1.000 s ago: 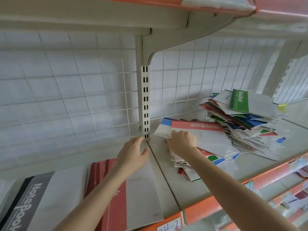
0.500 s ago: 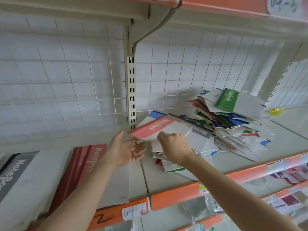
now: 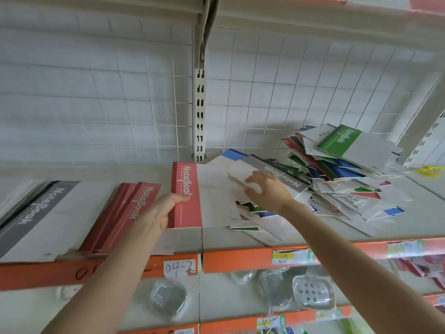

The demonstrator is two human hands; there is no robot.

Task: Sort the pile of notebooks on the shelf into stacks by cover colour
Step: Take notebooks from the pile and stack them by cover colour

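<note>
left grip (image 3: 156,213) holds a white notebook (image 3: 212,198) with a red title band.

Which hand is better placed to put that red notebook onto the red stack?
Probably the left hand: it grips the red notebook by its spine, right beside the red stack. The right hand is open over the mixed pile.

Grey stack (image 3: 48,213) cut by left edge; price labels (image 3: 286,257) blurred beyond reading.
</note>
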